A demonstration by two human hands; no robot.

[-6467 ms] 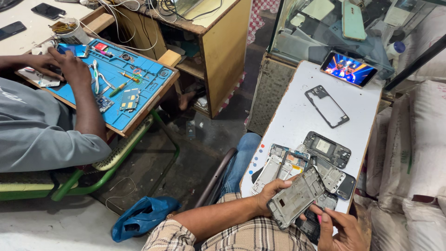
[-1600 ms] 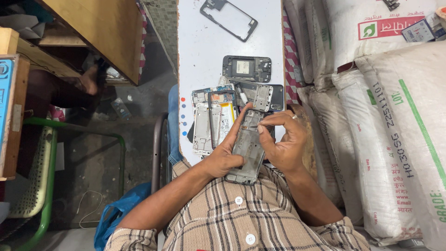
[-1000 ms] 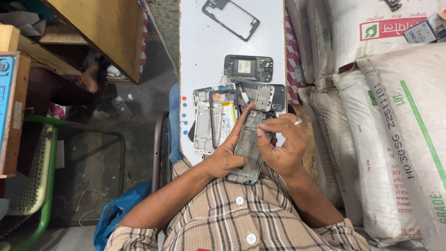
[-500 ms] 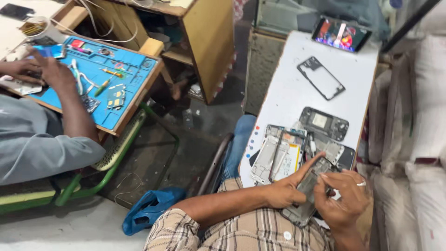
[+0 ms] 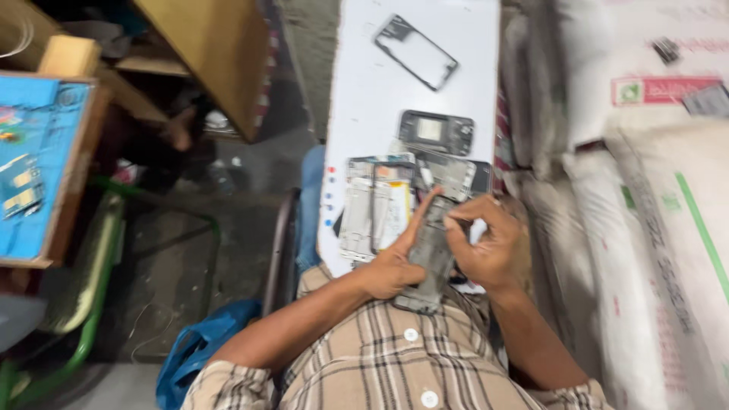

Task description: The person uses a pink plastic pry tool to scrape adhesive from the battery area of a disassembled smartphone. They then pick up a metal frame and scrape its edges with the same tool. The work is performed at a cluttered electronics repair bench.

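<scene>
My left hand (image 5: 391, 266) grips a grey opened phone body (image 5: 427, 262) from the left, fingers stretched up its edge. My right hand (image 5: 486, 243) is curled over the phone's upper right part, fingertips pinched on it. I hold the phone just above my checked shirt, at the near end of a narrow white table (image 5: 380, 91). Right behind my hands lie several dismantled phone parts: a pale frame with a battery (image 5: 376, 209) and a dark back shell (image 5: 437, 133). Whether the right fingers hold a small tool is too blurred to tell.
A black phone frame (image 5: 416, 52) lies farther up the white table. Big white sacks (image 5: 653, 228) crowd the right side. To the left stand a wooden cabinet (image 5: 213, 53), a blue work mat (image 5: 34, 167) on a wooden bench, a green metal chair frame (image 5: 91, 296) and a blue bag (image 5: 194, 353) on the floor.
The camera swung from the side view with the other person back to straight down. My hands stay on the phone; the right fingers now pinch at its upper edge.
</scene>
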